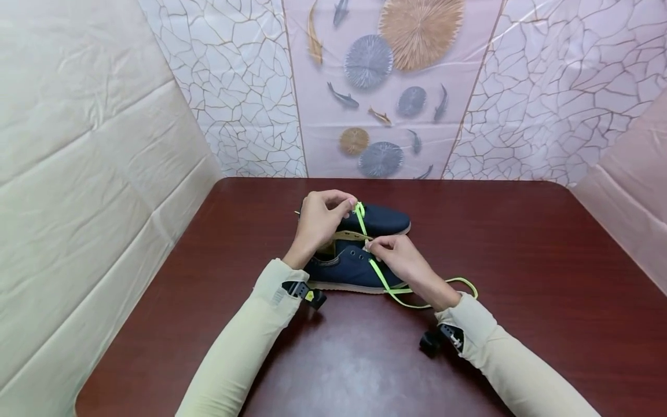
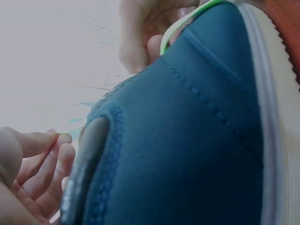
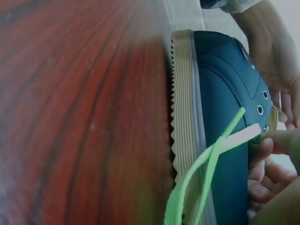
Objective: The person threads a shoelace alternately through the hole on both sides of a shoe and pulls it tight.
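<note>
A navy shoe with a tan sole lies side-on, its toe to the right. My left hand is raised above its opening, and thumb and forefinger pinch a neon-green shoelace that runs down toward the eyelets. Lower down, my right hand pinches the shoe at the eyelet edge beside the tan tongue; the exact grip is partly hidden by the fingers. From the front eyelets a loose length of lace hangs over the near side. In the left wrist view the left fingers hold a green bit.
A second navy shoe lies just behind the first, partly covered by my left hand. A lace loop spreads on the brown table under my right wrist. Patterned wall covering rises behind the table.
</note>
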`<act>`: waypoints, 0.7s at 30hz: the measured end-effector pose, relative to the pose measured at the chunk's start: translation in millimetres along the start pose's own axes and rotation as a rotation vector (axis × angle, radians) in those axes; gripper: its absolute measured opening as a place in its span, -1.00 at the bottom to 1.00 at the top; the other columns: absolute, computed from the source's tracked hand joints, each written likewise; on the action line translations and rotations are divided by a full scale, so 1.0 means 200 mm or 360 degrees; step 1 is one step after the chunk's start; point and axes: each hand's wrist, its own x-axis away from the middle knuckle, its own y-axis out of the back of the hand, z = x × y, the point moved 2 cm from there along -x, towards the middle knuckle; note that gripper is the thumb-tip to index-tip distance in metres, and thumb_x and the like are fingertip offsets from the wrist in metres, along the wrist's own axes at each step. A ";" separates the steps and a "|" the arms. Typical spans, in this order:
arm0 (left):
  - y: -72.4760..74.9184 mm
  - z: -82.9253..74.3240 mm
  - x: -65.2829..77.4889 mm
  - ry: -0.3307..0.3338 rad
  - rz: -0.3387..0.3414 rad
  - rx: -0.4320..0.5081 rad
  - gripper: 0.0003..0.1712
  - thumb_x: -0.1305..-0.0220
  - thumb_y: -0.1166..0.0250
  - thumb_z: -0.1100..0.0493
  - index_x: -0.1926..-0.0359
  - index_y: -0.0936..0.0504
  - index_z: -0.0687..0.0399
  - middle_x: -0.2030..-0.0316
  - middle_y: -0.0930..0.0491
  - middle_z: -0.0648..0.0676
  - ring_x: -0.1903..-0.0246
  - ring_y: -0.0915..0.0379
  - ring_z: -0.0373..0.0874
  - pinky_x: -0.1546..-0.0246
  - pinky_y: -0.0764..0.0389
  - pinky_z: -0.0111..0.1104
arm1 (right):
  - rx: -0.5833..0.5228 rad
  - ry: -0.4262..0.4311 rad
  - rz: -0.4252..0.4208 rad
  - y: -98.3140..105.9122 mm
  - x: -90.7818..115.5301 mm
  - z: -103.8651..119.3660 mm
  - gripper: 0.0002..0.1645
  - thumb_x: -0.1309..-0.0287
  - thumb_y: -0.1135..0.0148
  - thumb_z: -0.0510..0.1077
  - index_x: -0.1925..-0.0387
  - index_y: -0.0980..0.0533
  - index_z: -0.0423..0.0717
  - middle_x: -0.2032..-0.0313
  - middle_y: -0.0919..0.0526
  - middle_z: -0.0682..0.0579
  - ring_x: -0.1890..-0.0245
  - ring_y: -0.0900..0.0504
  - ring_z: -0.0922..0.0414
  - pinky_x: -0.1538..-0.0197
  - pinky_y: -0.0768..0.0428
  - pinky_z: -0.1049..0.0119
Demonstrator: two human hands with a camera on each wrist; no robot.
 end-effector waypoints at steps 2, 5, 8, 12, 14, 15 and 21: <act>0.01 -0.01 0.00 -0.0006 -0.0020 0.0005 -0.83 -0.46 -0.41 0.04 0.14 -0.85 -0.01 0.32 -0.80 0.01 0.32 -0.71 -0.06 0.43 -0.51 -0.33 | 0.0005 -0.0018 0.0014 0.01 0.00 0.00 -0.65 -0.56 -0.15 -0.08 0.04 -0.76 -0.22 -0.06 -0.74 -0.10 -0.08 -0.60 0.04 -0.04 -0.44 0.23; 0.01 -0.03 0.00 -0.0035 -0.0051 0.0014 -0.84 -0.46 -0.41 0.03 0.15 -0.85 -0.05 0.35 -0.79 0.01 0.32 -0.71 -0.05 0.41 -0.52 -0.34 | 0.0011 -0.0047 0.0044 0.01 -0.01 0.01 -0.66 -0.56 -0.16 -0.06 0.19 -0.73 -0.19 -0.02 -0.74 -0.04 -0.09 -0.59 0.06 -0.01 -0.41 0.23; 0.03 -0.04 0.00 -0.0101 -0.0125 0.0067 -0.84 -0.46 -0.41 0.08 0.16 -0.85 0.02 0.38 -0.79 0.05 0.36 -0.72 0.01 0.41 -0.53 -0.37 | 0.0006 -0.0066 0.0058 0.01 -0.01 0.00 -0.66 -0.54 -0.20 -0.05 0.35 -0.66 -0.16 0.08 -0.73 0.01 0.03 -0.57 0.10 0.05 -0.38 0.25; 0.09 -0.07 -0.01 -0.0185 -0.0257 0.0174 -0.84 -0.44 -0.43 0.14 0.15 -0.86 0.14 0.41 -0.78 0.10 0.41 -0.72 0.07 0.46 -0.53 -0.42 | 0.0017 -0.0028 0.0068 0.00 -0.01 0.00 -0.62 -0.53 -0.21 -0.06 0.45 -0.59 -0.14 0.17 -0.67 0.03 0.16 -0.50 0.13 0.12 -0.36 0.26; 0.12 -0.09 -0.02 -0.0203 -0.0300 0.0232 -0.83 -0.43 -0.44 0.15 0.15 -0.85 0.17 0.40 -0.78 0.13 0.42 -0.71 0.08 0.46 -0.57 -0.44 | 0.0022 -0.0013 0.0073 0.00 -0.02 0.00 -0.60 -0.53 -0.20 -0.07 0.49 -0.56 -0.14 0.17 -0.66 0.04 0.21 -0.48 0.16 0.16 -0.34 0.28; 0.13 -0.09 -0.02 -0.0210 -0.0318 0.0248 -0.82 -0.43 -0.44 0.15 0.14 -0.85 0.18 0.42 -0.77 0.13 0.43 -0.70 0.05 0.47 -0.56 -0.44 | 0.0028 -0.0002 0.0076 0.01 -0.02 0.00 -0.59 -0.53 -0.20 -0.07 0.50 -0.55 -0.14 0.18 -0.66 0.04 0.25 -0.46 0.17 0.18 -0.33 0.28; 0.18 -0.11 -0.04 -0.0209 -0.0373 0.0324 -0.83 -0.42 -0.44 0.17 0.15 -0.84 0.21 0.42 -0.75 0.11 0.47 -0.66 -0.07 0.52 -0.47 -0.45 | -0.0007 -0.0041 0.0105 0.02 -0.02 0.00 -0.52 -0.55 -0.19 -0.06 0.57 -0.46 -0.11 0.45 -0.44 0.08 0.52 -0.14 0.15 0.36 -0.20 0.29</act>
